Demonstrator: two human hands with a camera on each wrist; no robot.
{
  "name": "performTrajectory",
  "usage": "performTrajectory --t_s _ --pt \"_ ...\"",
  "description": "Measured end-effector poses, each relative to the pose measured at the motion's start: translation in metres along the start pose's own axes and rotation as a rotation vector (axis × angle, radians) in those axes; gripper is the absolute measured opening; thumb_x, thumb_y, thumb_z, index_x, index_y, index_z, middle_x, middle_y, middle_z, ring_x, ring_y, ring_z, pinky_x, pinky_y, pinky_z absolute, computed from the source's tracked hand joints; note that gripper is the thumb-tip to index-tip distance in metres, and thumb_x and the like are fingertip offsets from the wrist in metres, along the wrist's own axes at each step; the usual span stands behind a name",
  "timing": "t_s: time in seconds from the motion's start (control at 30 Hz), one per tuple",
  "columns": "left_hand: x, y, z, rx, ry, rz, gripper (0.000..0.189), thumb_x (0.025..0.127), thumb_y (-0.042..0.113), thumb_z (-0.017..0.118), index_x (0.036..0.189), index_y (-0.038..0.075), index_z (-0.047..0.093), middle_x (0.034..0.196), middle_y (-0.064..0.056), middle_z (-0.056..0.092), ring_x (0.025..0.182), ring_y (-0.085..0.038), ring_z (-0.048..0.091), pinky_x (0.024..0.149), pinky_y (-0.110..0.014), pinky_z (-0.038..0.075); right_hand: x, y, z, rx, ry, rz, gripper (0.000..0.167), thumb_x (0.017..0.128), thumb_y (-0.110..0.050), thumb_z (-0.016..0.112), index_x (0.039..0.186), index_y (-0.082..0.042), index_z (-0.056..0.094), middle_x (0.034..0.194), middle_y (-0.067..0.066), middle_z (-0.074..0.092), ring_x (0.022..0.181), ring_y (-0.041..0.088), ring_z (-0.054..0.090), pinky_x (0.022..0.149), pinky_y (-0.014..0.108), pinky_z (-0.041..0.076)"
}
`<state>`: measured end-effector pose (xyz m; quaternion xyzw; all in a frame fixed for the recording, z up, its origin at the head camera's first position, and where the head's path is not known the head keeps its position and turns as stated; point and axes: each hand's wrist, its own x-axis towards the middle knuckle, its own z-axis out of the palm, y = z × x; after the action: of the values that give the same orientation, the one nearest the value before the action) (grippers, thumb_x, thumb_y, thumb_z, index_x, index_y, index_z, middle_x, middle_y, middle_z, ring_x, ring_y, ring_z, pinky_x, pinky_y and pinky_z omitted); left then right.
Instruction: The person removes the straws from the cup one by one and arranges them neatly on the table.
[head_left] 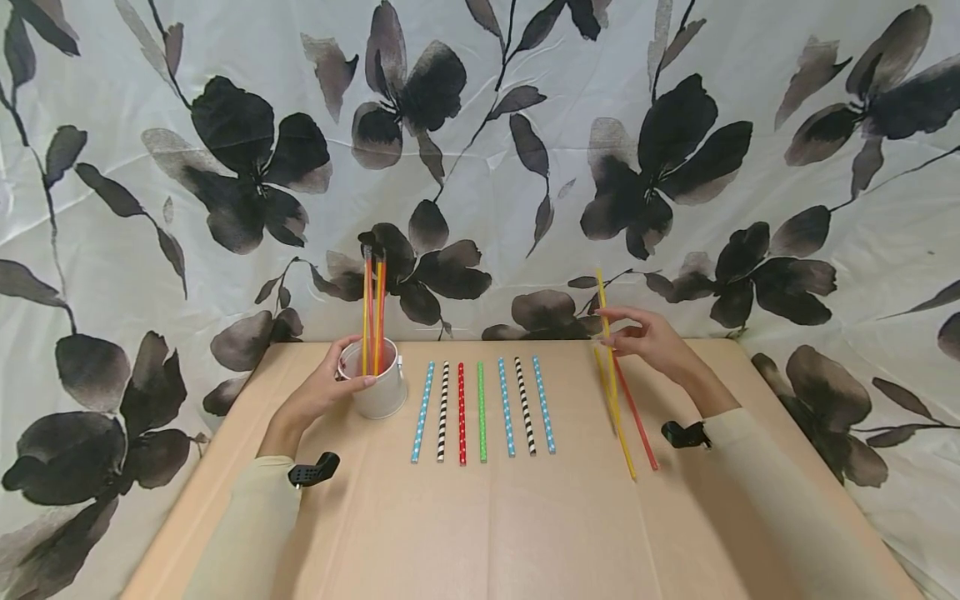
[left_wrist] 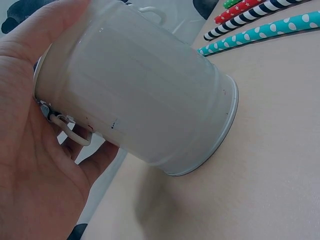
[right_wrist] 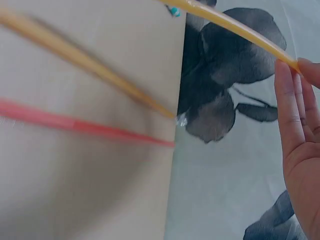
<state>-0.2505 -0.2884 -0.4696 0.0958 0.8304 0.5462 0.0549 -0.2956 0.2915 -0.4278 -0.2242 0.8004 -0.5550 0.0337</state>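
your right grip (head_left: 651, 340) pinched a yellow stick (head_left: 602, 293), long axis pointing away from you, the white bucket (head_left: 381, 393) well left of it in your left grip (head_left: 321, 388).

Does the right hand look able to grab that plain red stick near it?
Probably yes: the plain red stick lies near the right hand with nothing seen on top. But that hand pinches a yellow stick, which may get in the way.
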Motion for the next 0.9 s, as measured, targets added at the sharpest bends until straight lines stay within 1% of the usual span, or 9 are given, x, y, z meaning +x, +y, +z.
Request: performTrajectory --t_s 0.13,0.27,0.33,0.5,0.63,0.7,0.9 --pt "-0.003 0.003 -0.001 -0.003 -0.011 0.002 0.091 0.09 0.026 0.077 0.159 0.021 0.017 0.162 -0.02 0.017 0.152 -0.042 0.011 0.116 -0.073 0.012 -0.012 0.001 -0.007 0.001 0.019 0.019 0.055 0.097 -0.007 0.068 0.148 -0.008 0.05 0.132 0.021 0.047 0.099 0.024 0.071 0.084 0.037 0.06" --pt "-0.005 0.005 -0.004 -0.006 -0.024 0.005 0.091 0.091 0.025 0.076 0.159 0.021 0.016 0.163 -0.019 0.015 0.152 -0.043 0.009 0.115 -0.074 0.012 -0.023 0.001 -0.012 -0.019 0.03 0.053 0.052 0.097 -0.006 0.067 0.147 -0.009 0.051 0.133 0.028 0.042 0.098 0.018 0.071 0.083 0.04 0.06" --pt "-0.007 0.006 -0.006 -0.01 -0.03 0.007 0.091 0.091 0.024 0.076 0.16 0.022 0.016 0.164 -0.019 0.014 0.152 -0.043 0.008 0.115 -0.074 0.012 -0.028 0.002 -0.015 -0.031 0.027 0.09 0.052 0.098 -0.007 0.067 0.147 -0.009 0.051 0.131 0.027 0.044 0.098 0.015 0.071 0.083 0.042 0.06" --pt "-0.008 0.005 -0.01 -0.015 -0.044 0.012 0.091 0.091 0.024 0.076 0.16 0.022 0.016 0.163 -0.019 0.016 0.152 -0.043 0.01 0.115 -0.073 0.013 -0.042 0.007 -0.02 -0.063 0.018 0.172 0.053 0.098 -0.01 0.067 0.148 -0.01 0.051 0.13 0.024 0.047 0.1 0.016 0.072 0.083 0.043 0.06" --pt "-0.009 0.001 -0.011 -0.028 -0.053 0.023 0.09 0.091 0.024 0.076 0.159 0.02 0.018 0.161 -0.02 0.019 0.15 -0.041 0.014 0.116 -0.071 0.014 -0.053 0.008 -0.022 -0.067 0.01 0.209 0.053 0.099 -0.01 0.065 0.149 -0.008 0.049 0.135 0.03 0.045 0.103 0.02 0.072 0.083 0.044 0.06" --pt "-0.008 0.0 -0.011 -0.032 -0.055 0.026 0.09 0.091 0.024 0.077 0.158 0.02 0.018 0.161 -0.019 0.02 0.15 -0.041 0.015 0.117 -0.071 0.014 -0.057 0.01 -0.025 -0.066 -0.002 0.231 0.053 0.098 -0.009 0.066 0.149 -0.007 0.049 0.133 0.03 0.045 0.105 0.024 0.071 0.084 0.045 0.06" --pt "-0.007 -0.001 -0.011 -0.012 -0.047 0.017 0.09 0.09 0.027 0.077 0.158 0.021 0.018 0.161 -0.019 0.018 0.151 -0.041 0.012 0.116 -0.072 0.013 -0.065 0.019 -0.031 -0.076 -0.051 0.309 0.053 0.096 -0.004 0.067 0.146 -0.004 0.05 0.13 0.03 0.047 0.108 0.037 0.068 0.083 0.044 0.06"
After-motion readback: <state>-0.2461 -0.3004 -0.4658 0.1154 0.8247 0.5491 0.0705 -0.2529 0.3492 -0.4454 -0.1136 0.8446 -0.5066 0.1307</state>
